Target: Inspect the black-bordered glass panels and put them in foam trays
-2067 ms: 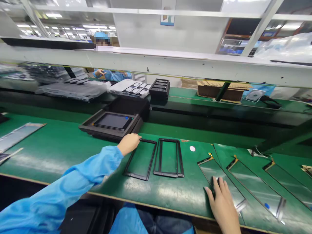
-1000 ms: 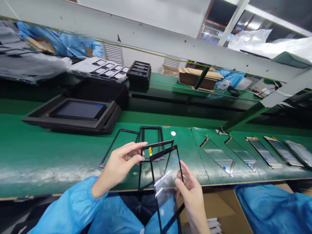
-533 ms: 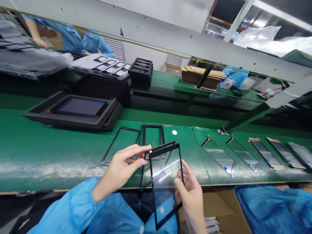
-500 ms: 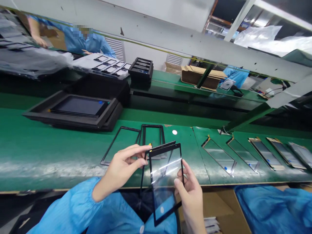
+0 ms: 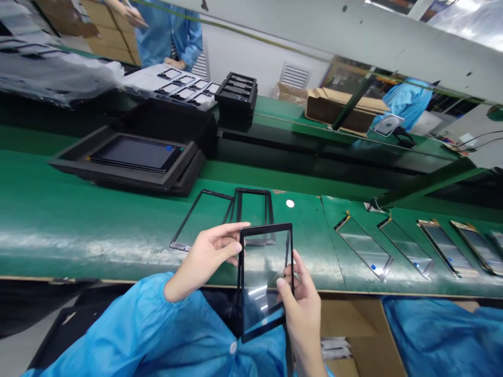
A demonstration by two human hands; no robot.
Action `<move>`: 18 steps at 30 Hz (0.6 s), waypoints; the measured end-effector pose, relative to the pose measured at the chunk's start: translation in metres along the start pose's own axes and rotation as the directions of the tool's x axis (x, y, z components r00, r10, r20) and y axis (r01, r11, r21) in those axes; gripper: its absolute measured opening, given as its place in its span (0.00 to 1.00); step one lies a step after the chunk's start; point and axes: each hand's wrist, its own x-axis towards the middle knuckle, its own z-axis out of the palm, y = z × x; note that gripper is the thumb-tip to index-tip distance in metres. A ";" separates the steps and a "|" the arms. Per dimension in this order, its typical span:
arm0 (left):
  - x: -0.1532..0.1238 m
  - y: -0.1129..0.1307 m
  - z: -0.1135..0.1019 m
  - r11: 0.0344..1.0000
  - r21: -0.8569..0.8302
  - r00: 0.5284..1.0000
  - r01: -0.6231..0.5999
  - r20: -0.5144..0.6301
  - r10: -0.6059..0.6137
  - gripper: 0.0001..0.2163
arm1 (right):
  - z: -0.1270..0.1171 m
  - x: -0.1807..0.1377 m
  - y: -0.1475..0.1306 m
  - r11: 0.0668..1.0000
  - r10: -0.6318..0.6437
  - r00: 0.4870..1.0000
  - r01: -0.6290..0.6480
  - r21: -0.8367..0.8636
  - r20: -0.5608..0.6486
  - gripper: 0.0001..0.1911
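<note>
My right hand (image 5: 302, 298) grips the right edge of a glass touch panel (image 5: 261, 272) with a black border, thumb on the front and fingers behind. Close behind the glass is a thin black plastic frame (image 5: 239, 280), partly seen at the left edge and through the pane. My left hand (image 5: 208, 256) pinches the upper left corner, where panel and frame lie nearly together; its fingertips are partly hidden. Both parts are held upright, tilted slightly, over the front edge of the green bench (image 5: 118, 230). Two similar black frames (image 5: 186, 218) lie on the bench just beyond.
At left, a black foam tray (image 5: 157, 180) holds dark screens (image 5: 131, 152). Several glass panels (image 5: 365, 246) and screens (image 5: 448, 248) lie along the right. A metal post (image 5: 432, 186) rises behind them. Below are a cardboard box (image 5: 369, 335) and blue cloth (image 5: 440, 335). A co-worker (image 5: 168, 36) stands across.
The glass panel and the black frame have come closer together, now almost lined up. The view has shifted, and the co-worker across the bench is now more upright.
</note>
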 end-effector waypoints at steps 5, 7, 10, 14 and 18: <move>0.002 -0.004 0.000 0.999 -0.044 1.000 0.014 -0.012 -0.014 0.22 | -0.003 0.002 0.003 0.999 0.043 0.999 -0.043 0.000 0.015 0.40; 0.002 -0.005 0.000 0.998 -0.055 1.000 0.015 -0.012 -0.016 0.22 | -0.002 0.002 0.003 0.999 0.053 0.998 -0.054 0.010 0.016 0.40; 0.003 -0.007 0.000 0.998 -0.062 1.000 0.015 -0.016 -0.016 0.22 | -0.001 0.001 0.007 0.999 0.043 0.999 -0.042 -0.017 0.007 0.39; 0.004 -0.005 0.001 0.999 -0.032 0.999 0.019 -0.030 -0.020 0.24 | -0.001 -0.001 0.017 0.989 -0.058 0.998 0.057 -0.136 -0.003 0.36; -0.002 0.001 0.003 0.998 0.061 0.998 0.011 -0.059 -0.007 0.21 | -0.002 0.001 0.013 0.876 -0.330 0.944 0.297 -0.381 -0.024 0.31</move>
